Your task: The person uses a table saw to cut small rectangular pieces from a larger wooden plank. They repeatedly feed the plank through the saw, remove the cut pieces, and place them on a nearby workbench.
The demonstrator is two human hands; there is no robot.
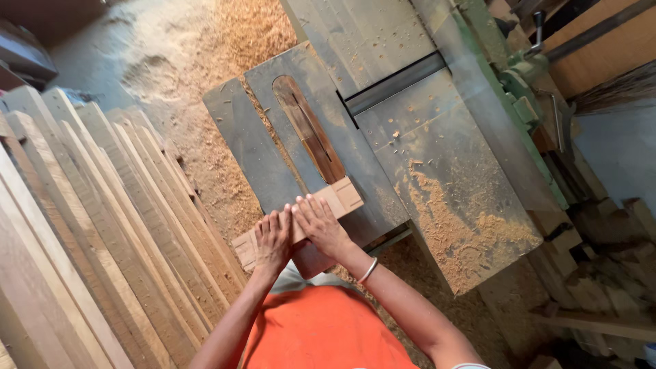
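A short, light wooden board (345, 196) lies across the near end of a grey metal saw table (260, 157). Both my hands press flat on top of it. My left hand (272, 240) covers the board's near-left part, fingers together. My right hand (320, 225), with a bangle on the wrist, rests beside it toward the middle. The board's far end sits just before the long slot (307, 126) in the table, where a brown insert shows. No blade is visible above the slot.
A stack of long wooden planks (89, 232) leans at the left. Sawdust covers the floor (225, 41) and the planer bed (451, 184) at right. A green fence (509, 89) and wood offcuts (608, 273) stand at the far right.
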